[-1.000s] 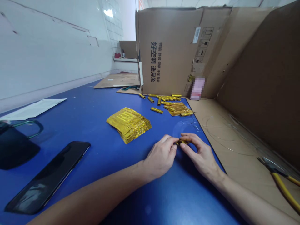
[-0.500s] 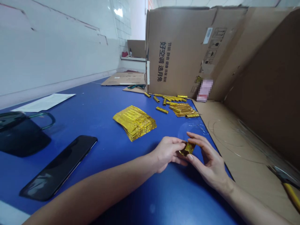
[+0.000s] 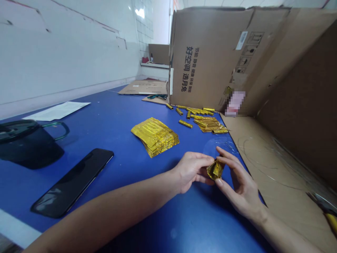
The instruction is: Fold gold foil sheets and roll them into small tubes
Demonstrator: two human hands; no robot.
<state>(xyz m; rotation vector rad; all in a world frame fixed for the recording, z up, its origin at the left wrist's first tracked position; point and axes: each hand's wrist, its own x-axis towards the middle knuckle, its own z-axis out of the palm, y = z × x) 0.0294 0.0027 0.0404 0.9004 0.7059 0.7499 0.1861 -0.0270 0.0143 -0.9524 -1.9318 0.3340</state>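
A small piece of gold foil (image 3: 215, 169) is pinched between both hands just above the blue table (image 3: 113, 130). My left hand (image 3: 191, 169) grips its left side with thumb and fingers closed. My right hand (image 3: 238, 181) holds its right side, thumb below and fingers curled over it. A flat stack of gold foil sheets (image 3: 155, 136) lies on the table a little beyond my left hand. Further back sits a pile of rolled gold foil tubes (image 3: 204, 119).
A black phone (image 3: 73, 182) and a dark mug (image 3: 28, 144) lie at the left. White paper (image 3: 58, 110) rests near the wall. A big cardboard box (image 3: 216, 56) stands behind; flat cardboard (image 3: 273, 175) with thin wire loops (image 3: 252, 147) covers the right. Yellow-handled pliers (image 3: 329, 214) lie far right.
Both hands have lifted the foil piece slightly off the table and turned it, so more of it shows between the fingers. The camera view has shifted a little to the left.
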